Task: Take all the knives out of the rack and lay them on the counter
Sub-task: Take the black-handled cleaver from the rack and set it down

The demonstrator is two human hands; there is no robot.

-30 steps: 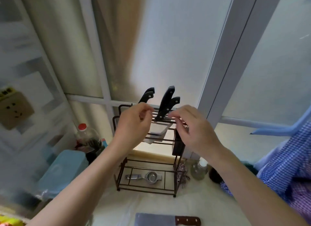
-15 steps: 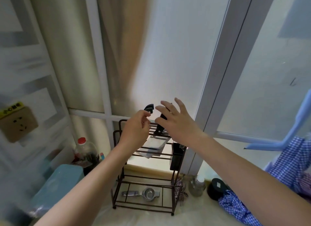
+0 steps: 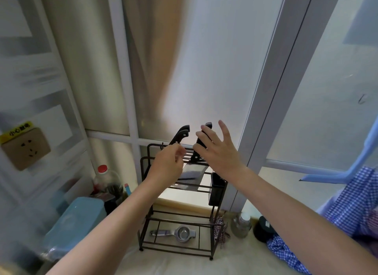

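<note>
The pale counter [image 3: 235, 264] carried a dark wire rack [image 3: 176, 248] against the frosted window; a blue container [image 3: 75, 223] sat to its left, and blue checked cloth [image 3: 286, 252] lay to its right. The right hand [image 3: 218, 152] hovered at the rack's top with its grip spread, fingers fanned just in front of the right knife handle [image 3: 201, 143], thumb near it, though contact could not be told. The left hand [image 3: 167, 166] was beside it, its grip loosely curled with fingertips drawn close, holding nothing visible. Black knife handles [image 3: 181, 134] stood tilted in the top slots, blades [image 3: 192, 170] hanging below; a metal squeezer [image 3: 178, 232] lay on the bottom shelf; a red-capped bottle [image 3: 103, 176] stood at left.
</note>
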